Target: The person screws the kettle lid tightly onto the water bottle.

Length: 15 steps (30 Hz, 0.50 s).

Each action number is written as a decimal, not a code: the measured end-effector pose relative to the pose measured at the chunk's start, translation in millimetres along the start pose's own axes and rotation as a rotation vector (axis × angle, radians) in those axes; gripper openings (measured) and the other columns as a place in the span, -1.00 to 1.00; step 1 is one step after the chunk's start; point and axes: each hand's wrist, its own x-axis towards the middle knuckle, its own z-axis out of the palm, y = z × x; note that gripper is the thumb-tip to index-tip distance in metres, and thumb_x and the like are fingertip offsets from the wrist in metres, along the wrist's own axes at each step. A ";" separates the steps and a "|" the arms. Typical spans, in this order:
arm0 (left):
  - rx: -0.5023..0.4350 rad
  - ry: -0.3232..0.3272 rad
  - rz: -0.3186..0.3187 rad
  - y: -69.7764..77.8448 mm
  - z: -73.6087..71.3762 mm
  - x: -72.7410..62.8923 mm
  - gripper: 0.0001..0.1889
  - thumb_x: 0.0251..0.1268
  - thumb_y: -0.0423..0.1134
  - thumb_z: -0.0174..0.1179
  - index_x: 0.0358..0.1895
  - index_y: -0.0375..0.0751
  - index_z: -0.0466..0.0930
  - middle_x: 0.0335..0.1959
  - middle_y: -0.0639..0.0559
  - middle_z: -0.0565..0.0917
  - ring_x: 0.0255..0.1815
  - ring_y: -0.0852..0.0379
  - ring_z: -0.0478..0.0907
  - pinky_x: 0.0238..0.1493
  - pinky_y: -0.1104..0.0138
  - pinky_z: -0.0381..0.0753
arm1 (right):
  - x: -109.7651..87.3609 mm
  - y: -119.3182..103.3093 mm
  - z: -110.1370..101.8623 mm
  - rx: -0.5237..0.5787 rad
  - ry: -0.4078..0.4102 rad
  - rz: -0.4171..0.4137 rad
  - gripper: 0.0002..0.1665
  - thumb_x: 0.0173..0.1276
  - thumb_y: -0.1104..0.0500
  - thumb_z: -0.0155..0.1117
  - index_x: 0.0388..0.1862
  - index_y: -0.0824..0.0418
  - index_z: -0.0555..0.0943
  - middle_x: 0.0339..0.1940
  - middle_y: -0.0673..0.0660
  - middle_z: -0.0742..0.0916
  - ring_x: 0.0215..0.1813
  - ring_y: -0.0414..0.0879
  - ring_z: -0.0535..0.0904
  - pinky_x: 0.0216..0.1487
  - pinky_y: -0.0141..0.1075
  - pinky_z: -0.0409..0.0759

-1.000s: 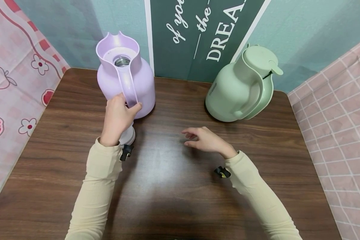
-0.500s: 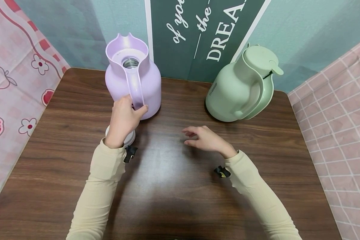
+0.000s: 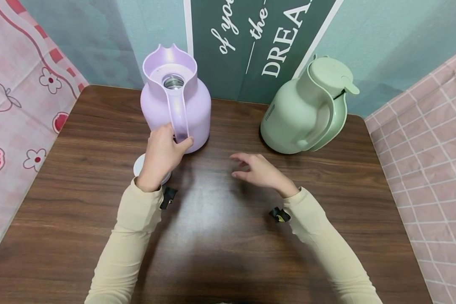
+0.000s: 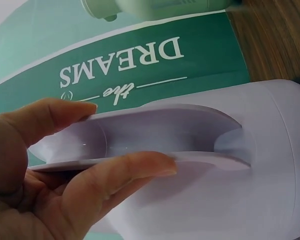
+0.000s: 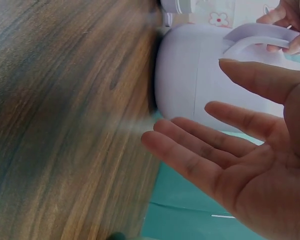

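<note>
A lilac thermos jug [image 3: 199,101] stands at the back left of the table, its top uncovered so the metallic mouth shows. My left hand [image 3: 163,154] grips its handle [image 3: 179,116]; in the left wrist view the thumb and fingers [image 4: 125,175] lie on both edges of the handle. Partly hidden under that wrist is a round white lid [image 3: 139,164] on the table. My right hand [image 3: 260,170] hovers over the table to the right of the jug, palm toward it, fingers loosely spread and holding nothing.
A green thermos jug [image 3: 294,114] with its lid on stands at the back right, handle facing right. Behind the wooden table [image 3: 228,253] rises a teal backdrop with a dark green lettered panel [image 3: 247,50]. Patterned cloths hang on the left and right.
My left hand has moved the lilac jug to the right and slightly toward me, uncovering more of the white lid. The right hand has shifted only slightly.
</note>
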 end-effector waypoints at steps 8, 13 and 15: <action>-0.007 -0.034 -0.001 4.9 0.8 -3.9 -0.82 -0.01 -0.32 0.18 -0.54 -0.39 0.44 -0.60 -0.21 0.50 -0.49 -0.22 0.43 -0.39 0.05 0.37 | 1.9 -3.9 -4.8 0.030 0.017 0.039 -0.31 0.21 0.18 0.27 0.30 0.29 0.28 0.20 0.31 0.46 0.05 0.16 0.51 -0.04 -0.09 0.49; 0.004 -0.042 0.010 5.8 3.1 -6.6 -0.82 -0.02 -0.32 0.21 -0.55 -0.36 0.43 -0.61 -0.17 0.48 -0.49 -0.20 0.43 -0.40 0.06 0.37 | 3.0 -3.3 -5.3 0.045 0.025 0.044 -0.23 0.20 0.17 0.29 0.34 0.26 0.21 0.23 0.31 0.43 0.08 0.18 0.47 -0.05 -0.09 0.50; 0.005 -0.040 0.020 6.5 4.2 -7.6 -0.82 -0.03 -0.32 0.21 -0.56 -0.35 0.42 -0.63 -0.16 0.47 -0.49 -0.20 0.43 -0.40 0.06 0.36 | 3.4 -3.1 -5.3 0.051 0.027 0.049 -0.21 0.20 0.15 0.29 0.35 0.25 0.18 0.24 0.30 0.42 0.11 0.19 0.45 -0.04 -0.07 0.50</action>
